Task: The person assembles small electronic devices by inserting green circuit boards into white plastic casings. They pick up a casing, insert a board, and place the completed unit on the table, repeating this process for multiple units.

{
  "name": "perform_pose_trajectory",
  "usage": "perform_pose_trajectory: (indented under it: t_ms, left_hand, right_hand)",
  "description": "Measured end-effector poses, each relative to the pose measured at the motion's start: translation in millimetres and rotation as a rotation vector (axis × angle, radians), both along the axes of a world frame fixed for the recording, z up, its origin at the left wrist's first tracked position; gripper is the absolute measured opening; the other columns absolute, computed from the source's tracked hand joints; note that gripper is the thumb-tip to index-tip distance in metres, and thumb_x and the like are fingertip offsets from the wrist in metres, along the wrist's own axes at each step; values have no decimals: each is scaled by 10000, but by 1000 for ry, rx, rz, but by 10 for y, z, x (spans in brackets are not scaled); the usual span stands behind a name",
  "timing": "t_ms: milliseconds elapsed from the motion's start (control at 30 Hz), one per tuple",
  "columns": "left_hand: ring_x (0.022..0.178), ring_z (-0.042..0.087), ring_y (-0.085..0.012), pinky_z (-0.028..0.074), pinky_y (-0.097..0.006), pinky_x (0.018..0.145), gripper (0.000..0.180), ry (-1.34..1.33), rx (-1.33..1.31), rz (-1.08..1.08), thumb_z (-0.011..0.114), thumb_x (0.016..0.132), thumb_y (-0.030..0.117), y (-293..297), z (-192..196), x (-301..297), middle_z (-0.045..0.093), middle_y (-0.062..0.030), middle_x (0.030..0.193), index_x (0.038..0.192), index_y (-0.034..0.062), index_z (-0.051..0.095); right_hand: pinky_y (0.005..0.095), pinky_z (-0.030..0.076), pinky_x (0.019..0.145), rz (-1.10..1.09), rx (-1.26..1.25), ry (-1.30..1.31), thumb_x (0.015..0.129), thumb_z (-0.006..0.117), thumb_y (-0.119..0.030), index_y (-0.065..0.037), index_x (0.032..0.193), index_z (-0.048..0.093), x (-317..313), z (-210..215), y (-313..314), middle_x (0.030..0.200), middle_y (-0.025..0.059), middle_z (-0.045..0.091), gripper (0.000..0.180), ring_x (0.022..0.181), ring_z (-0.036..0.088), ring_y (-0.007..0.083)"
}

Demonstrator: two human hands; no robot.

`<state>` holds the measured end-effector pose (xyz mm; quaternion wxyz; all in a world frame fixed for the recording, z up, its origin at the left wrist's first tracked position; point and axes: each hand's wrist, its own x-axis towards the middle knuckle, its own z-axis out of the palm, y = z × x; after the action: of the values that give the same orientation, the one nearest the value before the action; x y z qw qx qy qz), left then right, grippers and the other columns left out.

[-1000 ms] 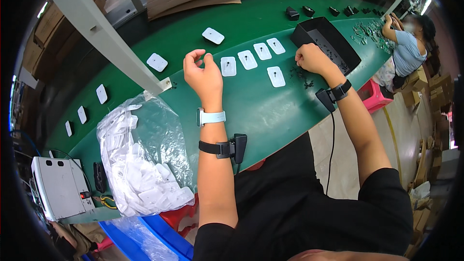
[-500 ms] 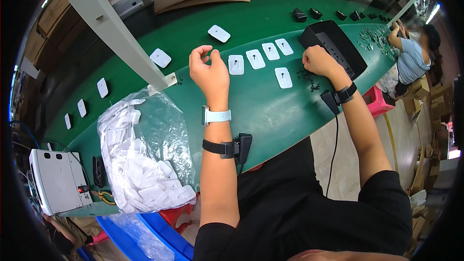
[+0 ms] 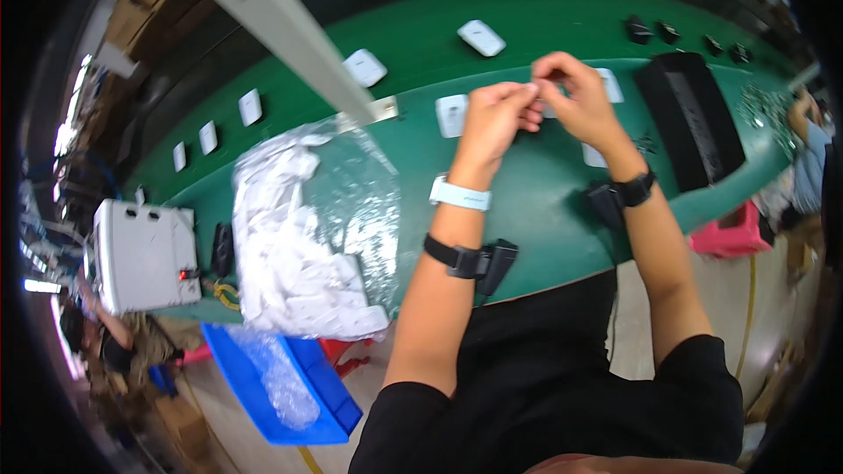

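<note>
Over the green desk point(image 3: 544, 219), between a clear bag point(image 3: 356, 197) of white pieces point(image 3: 294, 272) and a black box point(image 3: 663, 110), left hand point(image 3: 492, 123) and right hand point(image 3: 584, 105) meet above white trays point(image 3: 451, 114), fingers point(image 3: 556, 62) curled, any grasp unclear.

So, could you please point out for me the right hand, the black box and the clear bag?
Right hand point(image 3: 587, 108): head view, on the middle of the hand.
Black box point(image 3: 660, 117): head view, on its left wall.
Clear bag point(image 3: 354, 197): head view, on the bare film right of the white pieces point(image 3: 294, 276).

Some shells point(image 3: 451, 116) lie between bag point(image 3: 358, 202) and box point(image 3: 660, 118).
</note>
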<state>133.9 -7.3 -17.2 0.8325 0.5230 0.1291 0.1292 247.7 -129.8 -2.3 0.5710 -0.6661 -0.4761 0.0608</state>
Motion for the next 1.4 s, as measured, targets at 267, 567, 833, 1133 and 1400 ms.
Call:
perform_pose_trajectory:
  t_ms: [267,567,833,1133,1400]
  left_hand:
    - [616,607,-87,495,-229,545,175,63,362,136,678,933,124,-90,-22,-46,686,-53,740,918,-45,718]
    - [611,619,-85,498,-231,536,164,113,674,77,699,904,117,-97,129,-74,692,-57,725,867,-41,724]
    - [612,625,-80,498,-225,544,154,205,820,65,703,894,107,-150,321,-124,694,-50,709,855,-40,728]
    - [770,695,-352,532,-423,699,253,698,1260,561,710,867,266,449,485,-1016,705,-213,806,862,14,735]
    - [1026,679,-397,515,-448,905,349,948,1400,705,661,890,317,1453,30,-1401,707,-252,1084,1108,61,753]
  right_hand:
    - [279,474,667,-28,-108,-281,864,669,5,21,955,643,50,-56,-170,921,83,646,96,748,581,172]
    - [279,455,631,94,-107,-163,858,672,-16,24,926,648,111,-25,-244,887,75,646,82,719,568,161]
    - [272,521,731,137,-33,143,863,684,-21,30,935,657,74,-80,-221,867,61,672,92,752,605,118]
    - [248,521,736,125,8,253,858,688,-13,30,950,652,148,-121,-298,841,30,659,107,744,588,73]
    - [241,514,687,283,-62,204,786,678,25,35,876,654,-32,-71,-246,764,25,642,94,706,588,82]
